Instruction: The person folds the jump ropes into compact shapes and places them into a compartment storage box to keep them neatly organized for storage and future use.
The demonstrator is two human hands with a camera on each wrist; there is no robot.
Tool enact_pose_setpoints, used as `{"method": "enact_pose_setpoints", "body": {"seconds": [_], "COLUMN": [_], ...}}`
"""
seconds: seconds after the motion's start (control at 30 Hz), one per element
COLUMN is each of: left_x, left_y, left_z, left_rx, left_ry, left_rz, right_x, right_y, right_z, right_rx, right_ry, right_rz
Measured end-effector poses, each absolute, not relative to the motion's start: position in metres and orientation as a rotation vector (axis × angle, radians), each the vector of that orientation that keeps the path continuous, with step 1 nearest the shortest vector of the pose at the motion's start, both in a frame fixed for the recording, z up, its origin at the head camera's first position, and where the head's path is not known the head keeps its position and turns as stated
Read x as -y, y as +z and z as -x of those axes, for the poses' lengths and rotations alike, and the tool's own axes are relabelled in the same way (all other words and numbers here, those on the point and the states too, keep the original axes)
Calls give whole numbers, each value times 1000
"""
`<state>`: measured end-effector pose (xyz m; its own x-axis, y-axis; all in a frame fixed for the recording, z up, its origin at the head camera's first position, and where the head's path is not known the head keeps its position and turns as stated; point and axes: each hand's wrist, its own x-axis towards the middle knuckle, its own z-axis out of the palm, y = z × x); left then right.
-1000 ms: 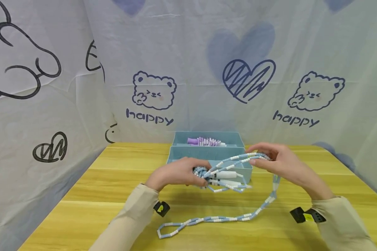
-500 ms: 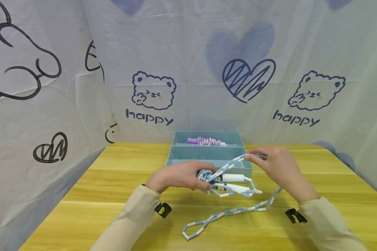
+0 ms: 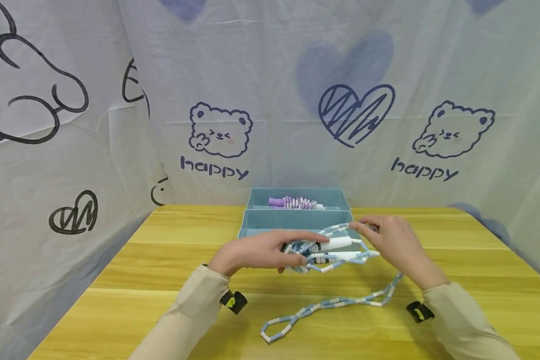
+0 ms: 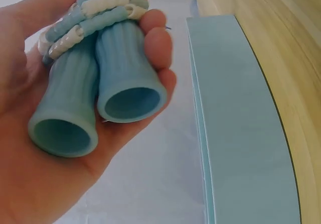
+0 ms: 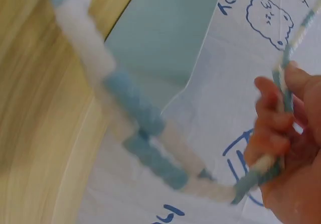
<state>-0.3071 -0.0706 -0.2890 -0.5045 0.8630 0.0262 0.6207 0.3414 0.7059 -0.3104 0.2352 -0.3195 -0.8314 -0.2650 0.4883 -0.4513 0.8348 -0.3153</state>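
Note:
My left hand [image 3: 261, 252] holds both handles of a blue and white beaded jump rope [image 3: 328, 302]. In the left wrist view the flared blue handle ends [image 4: 72, 103] lie side by side in the palm, with beaded rope wrapped across them. The white handle parts [image 3: 339, 243] point right in the head view. My right hand [image 3: 396, 245] pinches the rope to the right of the handles. From this hand a doubled beaded strand [image 5: 135, 103] hangs in the right wrist view. Its looped end lies toward the table's front. Some wraps are hidden behind the left fingers.
A light blue box [image 3: 297, 220] with two compartments stands behind the hands. A purple and white beaded jump rope [image 3: 294, 203] lies in its rear compartment. The wooden table [image 3: 171, 270] meets a white printed cloth [image 3: 288, 140] at the back.
My right hand has moved slightly left and turned, still with the rope. The loop on the table has slid right. Both handles shifted right, dipped, then rose in the left hand.

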Motion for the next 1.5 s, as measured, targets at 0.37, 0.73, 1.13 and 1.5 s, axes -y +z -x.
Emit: {"method": "enact_pose_setpoints", "body": {"seconds": [0.37,0.73,1.13,1.5], "left_x": [82,80,72,59], "left_y": [-291,-296,-303,-307], "left_z": [316,323,321,317], "left_rx": [-2523,-2527,-2626,-2616], "left_ry": [1030,1219,1028,830], "left_rz": [-1028,-970,-998,-1112], "right_x": [-236,-212,-175,-167], "right_y": [-324,-325,-304,-302], "right_z": [315,300,265,261], "right_rx": [2799,2922,2880,2703], "right_ry": [936,948,1004,1224], "right_rz": [-758,-1092,-1274,-1210]}}
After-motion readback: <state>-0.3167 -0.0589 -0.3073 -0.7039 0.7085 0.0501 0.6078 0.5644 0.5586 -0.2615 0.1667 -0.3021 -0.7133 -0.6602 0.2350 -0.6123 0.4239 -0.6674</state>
